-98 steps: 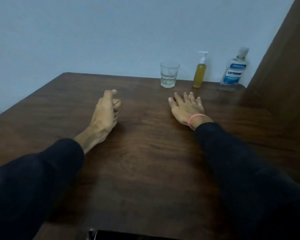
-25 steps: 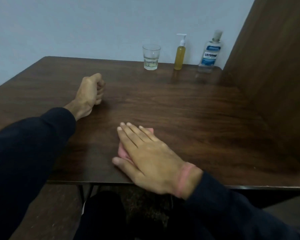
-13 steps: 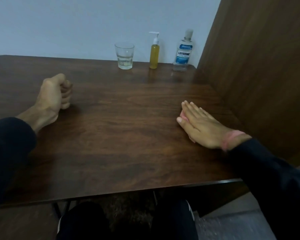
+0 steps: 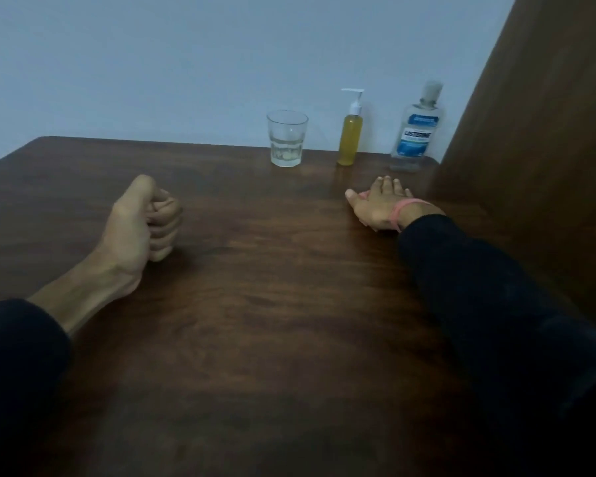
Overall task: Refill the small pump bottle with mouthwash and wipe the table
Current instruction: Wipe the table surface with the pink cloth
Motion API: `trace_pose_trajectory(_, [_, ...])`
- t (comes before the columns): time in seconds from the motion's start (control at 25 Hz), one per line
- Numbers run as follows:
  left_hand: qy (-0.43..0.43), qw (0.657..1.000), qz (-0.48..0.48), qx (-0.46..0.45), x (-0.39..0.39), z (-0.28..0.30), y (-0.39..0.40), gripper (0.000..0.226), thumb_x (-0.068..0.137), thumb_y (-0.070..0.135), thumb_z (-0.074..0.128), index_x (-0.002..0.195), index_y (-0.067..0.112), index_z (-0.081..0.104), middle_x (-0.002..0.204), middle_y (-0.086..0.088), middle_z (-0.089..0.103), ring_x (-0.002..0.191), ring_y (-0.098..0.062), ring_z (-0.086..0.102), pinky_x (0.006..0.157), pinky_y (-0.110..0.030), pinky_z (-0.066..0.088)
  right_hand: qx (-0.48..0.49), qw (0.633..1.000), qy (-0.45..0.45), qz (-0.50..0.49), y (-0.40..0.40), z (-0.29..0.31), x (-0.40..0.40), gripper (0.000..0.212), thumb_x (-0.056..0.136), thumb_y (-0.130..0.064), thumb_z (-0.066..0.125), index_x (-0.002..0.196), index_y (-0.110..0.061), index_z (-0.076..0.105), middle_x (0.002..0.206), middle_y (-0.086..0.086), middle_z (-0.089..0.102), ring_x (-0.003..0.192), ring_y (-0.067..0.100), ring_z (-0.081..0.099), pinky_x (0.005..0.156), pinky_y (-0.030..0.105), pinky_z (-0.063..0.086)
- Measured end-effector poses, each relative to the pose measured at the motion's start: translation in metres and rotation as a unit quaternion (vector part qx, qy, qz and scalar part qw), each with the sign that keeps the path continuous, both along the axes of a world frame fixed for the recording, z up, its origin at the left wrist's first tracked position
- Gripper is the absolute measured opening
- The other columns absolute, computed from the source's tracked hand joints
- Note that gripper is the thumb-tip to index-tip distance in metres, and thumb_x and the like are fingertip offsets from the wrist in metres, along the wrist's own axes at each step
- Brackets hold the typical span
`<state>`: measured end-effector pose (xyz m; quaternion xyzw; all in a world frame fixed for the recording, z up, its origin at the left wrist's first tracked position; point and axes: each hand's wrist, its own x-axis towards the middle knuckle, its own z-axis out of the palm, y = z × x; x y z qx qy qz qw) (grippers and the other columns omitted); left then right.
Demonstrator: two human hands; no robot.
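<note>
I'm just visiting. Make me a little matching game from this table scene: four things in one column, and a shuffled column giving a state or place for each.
Things:
1. drinking glass
2. pump bottle
3. mouthwash bottle
4. left hand

States or places:
A. holds yellow liquid
B. curled into a fist on the table
C. nearest the wooden panel, blue label
D. a little clear liquid at the bottom

Pairs: 1-D, 2-A, 3-C, 4-B

A glass point(image 4: 286, 138) holding a little clear liquid stands upright at the far edge, beyond and left of the flat hand. A wood panel point(image 4: 537, 139) rises to its right.
</note>
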<state>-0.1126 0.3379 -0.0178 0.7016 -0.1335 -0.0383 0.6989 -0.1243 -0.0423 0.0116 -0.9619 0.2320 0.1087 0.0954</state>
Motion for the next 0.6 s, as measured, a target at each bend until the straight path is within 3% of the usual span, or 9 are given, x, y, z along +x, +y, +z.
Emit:
trace_pose_trajectory(0.08, [-0.018,1.000,-0.011,-0.003,-0.013,0.009,-0.008,0.041,0.095,0.038,0.038,0.056,0.031,0.026,0.051,0.009,0.018,0.040,-0.007,0.010,0.047,-0.014,0.011,0.001,0.999,-0.002,0.040,0.046,0.000,0.022,0.096,0.108,-0.074,0.016,0.173,-0.006,-0.007,0.182,0.012,-0.015,0.169,0.031,-0.013,0.136,0.051,-0.005])
trace_pose_trajectory(0.24, [-0.007,1.000,-0.006,-0.022,-0.016,0.015,-0.004,0.043,0.093,0.042,0.039,0.052,0.032,0.030,0.050,0.009,0.021,0.040,-0.007,0.012,0.045,-0.015,0.014,0.003,0.987,-0.008,0.159,0.157,-0.001,0.033,0.094,0.109,-0.072,0.017,0.172,-0.007,-0.010,0.181,0.011,-0.020,0.168,0.030,-0.018,0.135,0.049,-0.010])
trace_pose_trajectory(0.36, [-0.011,0.996,0.082,-0.026,-0.018,0.015,-0.007,0.047,0.095,0.043,0.040,0.050,0.032,0.031,0.050,0.009,0.023,0.041,-0.009,0.015,0.043,-0.017,0.016,0.017,0.960,-0.010,0.279,0.232,-0.009,0.021,0.084,0.113,-0.061,0.016,0.172,-0.008,-0.011,0.180,0.010,-0.023,0.167,0.029,-0.021,0.134,0.048,-0.013])
trace_pose_trajectory(0.48, [-0.029,0.980,0.197,-0.026,-0.019,0.017,-0.006,0.052,0.094,0.046,0.044,0.045,0.029,0.036,0.051,0.009,0.028,0.047,-0.012,0.022,0.046,-0.025,0.022,0.014,0.935,-0.006,0.354,0.262,-0.012,0.003,0.077,0.115,-0.052,0.016,0.172,-0.008,-0.011,0.181,0.010,-0.021,0.167,0.028,-0.021,0.136,0.048,-0.011])
trace_pose_trajectory(0.6, [-0.034,0.973,0.226,0.018,-0.025,0.021,-0.008,0.045,0.086,0.053,0.046,0.050,0.030,0.034,0.058,0.001,0.028,0.057,-0.019,0.022,0.058,-0.039,0.022,0.011,0.930,-0.024,0.367,0.256,-0.004,-0.016,0.075,0.116,-0.050,0.015,0.173,-0.009,-0.009,0.182,0.009,-0.018,0.168,0.026,-0.018,0.136,0.047,-0.009])
